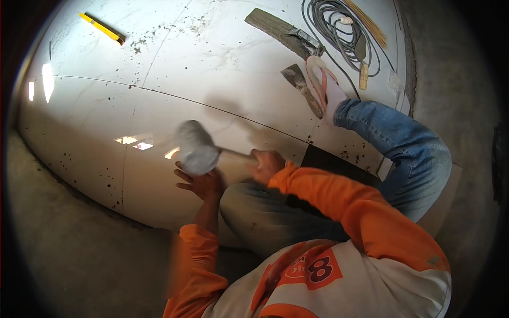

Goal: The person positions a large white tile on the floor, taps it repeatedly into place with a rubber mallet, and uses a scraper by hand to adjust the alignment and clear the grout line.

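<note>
My right hand (266,166) grips the wooden handle of a grey rubber mallet (195,144), whose blurred head hangs over the white marble-patterned tiles (95,111). Just below that head, my left hand (204,185) rests with spread fingers on the glossy tile, partly hidden by the mallet. A dark rectangle (322,159), which I cannot make out clearly, lies at the tile edge beside my right forearm.
A yellow level (101,28) lies at upper left. A cement-smeared trowel (273,29), a scraper (301,90), coiled grey cable (331,29) and straw bristles (371,24) lie near my sandalled foot (331,93). Grey concrete (74,206) borders the tiles.
</note>
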The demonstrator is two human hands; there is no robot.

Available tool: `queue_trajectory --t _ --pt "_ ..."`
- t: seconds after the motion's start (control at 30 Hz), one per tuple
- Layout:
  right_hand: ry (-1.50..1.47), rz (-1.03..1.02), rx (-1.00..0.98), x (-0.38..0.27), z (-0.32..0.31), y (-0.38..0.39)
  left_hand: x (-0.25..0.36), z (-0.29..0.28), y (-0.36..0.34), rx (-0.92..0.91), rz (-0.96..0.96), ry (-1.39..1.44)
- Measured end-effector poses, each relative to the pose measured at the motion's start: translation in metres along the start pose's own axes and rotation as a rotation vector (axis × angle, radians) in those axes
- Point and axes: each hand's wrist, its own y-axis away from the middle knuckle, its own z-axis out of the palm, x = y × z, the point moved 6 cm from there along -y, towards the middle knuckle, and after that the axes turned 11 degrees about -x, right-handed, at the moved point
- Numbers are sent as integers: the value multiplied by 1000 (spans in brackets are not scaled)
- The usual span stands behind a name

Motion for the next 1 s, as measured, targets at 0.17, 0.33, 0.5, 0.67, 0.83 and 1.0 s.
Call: queue_trajectory --t 0.17,0.33,0.5,0.67,0.83,1.0 --pt "111 65 31 77 23 15 10 7 9 24 17 -52" --pt "-46 -36 149 59 13 36 14 12 11 -105 50 -100" --pt "75 53 142 72 6 30 10 2 3 70 71 -17" --pt "142 258 -48 92 22 36 19 -6 6 59 106 -36" --pt "-45 -15 87 83 18 55 20 1 17 -69 122 -146" --pt "120 37 117 57 3 40 19 2 6 -89 126 -143"
